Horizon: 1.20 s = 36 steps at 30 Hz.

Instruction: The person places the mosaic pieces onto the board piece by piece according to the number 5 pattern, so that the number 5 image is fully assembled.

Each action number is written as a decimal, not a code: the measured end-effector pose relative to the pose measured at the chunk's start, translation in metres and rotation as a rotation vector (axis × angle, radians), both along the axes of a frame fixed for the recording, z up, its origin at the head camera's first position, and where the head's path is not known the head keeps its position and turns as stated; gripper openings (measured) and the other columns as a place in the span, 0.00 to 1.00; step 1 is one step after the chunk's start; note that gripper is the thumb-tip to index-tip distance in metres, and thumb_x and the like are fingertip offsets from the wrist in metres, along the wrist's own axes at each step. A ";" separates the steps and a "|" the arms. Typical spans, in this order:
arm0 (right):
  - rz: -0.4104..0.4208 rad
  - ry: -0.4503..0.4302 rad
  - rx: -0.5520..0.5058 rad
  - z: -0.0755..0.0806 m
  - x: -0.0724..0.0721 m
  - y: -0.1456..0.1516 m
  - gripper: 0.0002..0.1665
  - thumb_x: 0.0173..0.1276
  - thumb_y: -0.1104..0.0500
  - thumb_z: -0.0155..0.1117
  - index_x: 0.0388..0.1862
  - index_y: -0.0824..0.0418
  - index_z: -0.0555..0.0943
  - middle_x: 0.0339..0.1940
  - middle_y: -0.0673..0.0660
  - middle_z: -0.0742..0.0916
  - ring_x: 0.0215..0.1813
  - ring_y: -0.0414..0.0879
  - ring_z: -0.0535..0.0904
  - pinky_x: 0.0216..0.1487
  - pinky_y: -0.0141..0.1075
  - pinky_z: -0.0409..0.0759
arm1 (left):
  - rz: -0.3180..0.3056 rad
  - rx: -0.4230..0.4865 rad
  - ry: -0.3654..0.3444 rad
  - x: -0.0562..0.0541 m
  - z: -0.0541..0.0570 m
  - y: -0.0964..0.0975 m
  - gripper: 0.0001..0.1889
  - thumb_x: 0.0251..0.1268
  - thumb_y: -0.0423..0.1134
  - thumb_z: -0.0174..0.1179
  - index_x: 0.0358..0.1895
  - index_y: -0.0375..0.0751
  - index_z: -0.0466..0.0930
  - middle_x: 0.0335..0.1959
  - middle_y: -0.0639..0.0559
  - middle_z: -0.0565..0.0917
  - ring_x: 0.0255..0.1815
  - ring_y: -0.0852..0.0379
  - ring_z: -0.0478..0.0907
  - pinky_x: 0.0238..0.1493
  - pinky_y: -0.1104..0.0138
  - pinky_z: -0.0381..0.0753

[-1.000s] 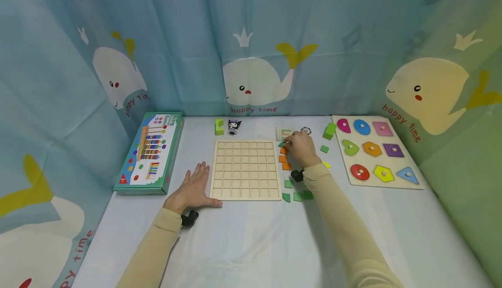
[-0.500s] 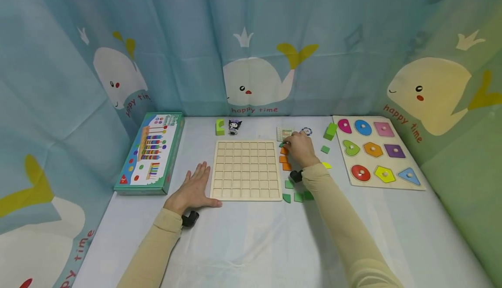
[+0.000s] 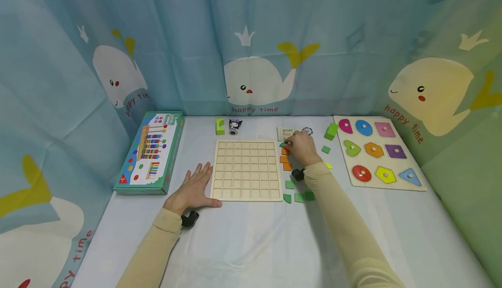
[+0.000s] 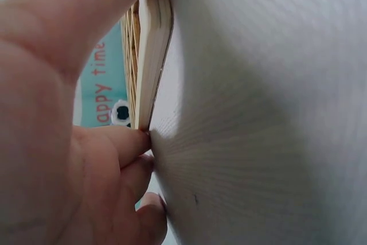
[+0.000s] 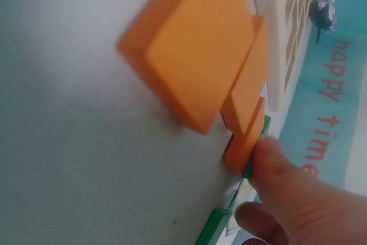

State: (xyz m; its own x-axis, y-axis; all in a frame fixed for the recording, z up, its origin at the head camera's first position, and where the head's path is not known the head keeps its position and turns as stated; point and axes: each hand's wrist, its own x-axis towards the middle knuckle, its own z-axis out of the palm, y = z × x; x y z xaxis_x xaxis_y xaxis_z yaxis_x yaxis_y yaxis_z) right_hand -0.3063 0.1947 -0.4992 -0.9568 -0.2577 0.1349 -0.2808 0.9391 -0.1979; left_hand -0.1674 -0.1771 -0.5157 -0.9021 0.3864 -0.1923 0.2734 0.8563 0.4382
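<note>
My left hand (image 3: 193, 188) lies spread on the table at the left edge of a wooden grid board (image 3: 246, 170). Its thumb reaches to the board's front left corner, and in the left wrist view its fingers touch the board's side. To the right of the board, my right hand (image 3: 302, 147) has its thumb and curled fingers at a small green tile (image 3: 282, 144). The right wrist view shows the thumb against this tile, right beside a staggered row of orange tiles (image 5: 200, 55). The far side of the green tile is hidden by the hand.
Several green tiles (image 3: 300, 198) lie near the board's front right corner. A printed card (image 3: 285, 133), a figurine (image 3: 235, 126) and light green blocks (image 3: 331, 131) stand behind. A boxed ring game (image 3: 150, 153) lies left; a shape puzzle board (image 3: 376, 153) lies right.
The view shifts very slightly. Both hands stay almost where they were, the right one still at the green tile.
</note>
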 end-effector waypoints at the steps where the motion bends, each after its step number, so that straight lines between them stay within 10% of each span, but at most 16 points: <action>1: 0.003 0.001 -0.002 0.000 0.000 0.000 0.14 0.65 0.54 0.71 0.42 0.63 0.89 0.36 0.59 0.83 0.38 0.54 0.73 0.37 0.46 0.75 | -0.001 -0.005 0.000 0.000 0.000 0.000 0.68 0.39 0.73 0.68 0.78 0.34 0.44 0.79 0.41 0.43 0.78 0.41 0.34 0.71 0.42 0.34; 36: 0.017 0.000 0.130 -0.002 -0.001 -0.009 0.16 0.71 0.56 0.64 0.47 0.69 0.83 0.43 0.65 0.81 0.47 0.59 0.73 0.50 0.49 0.75 | -0.010 -0.008 0.006 -0.001 0.003 0.000 0.68 0.41 0.72 0.69 0.77 0.32 0.45 0.78 0.40 0.43 0.77 0.40 0.35 0.71 0.40 0.35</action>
State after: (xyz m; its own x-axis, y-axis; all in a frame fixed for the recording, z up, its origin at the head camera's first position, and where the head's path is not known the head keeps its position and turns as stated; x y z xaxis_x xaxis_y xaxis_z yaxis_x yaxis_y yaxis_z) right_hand -0.3076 0.1854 -0.5011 -0.9522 -0.2888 0.0991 -0.2966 0.9521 -0.0750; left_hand -0.1683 -0.1776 -0.5124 -0.8993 0.3939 -0.1899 0.2846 0.8570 0.4295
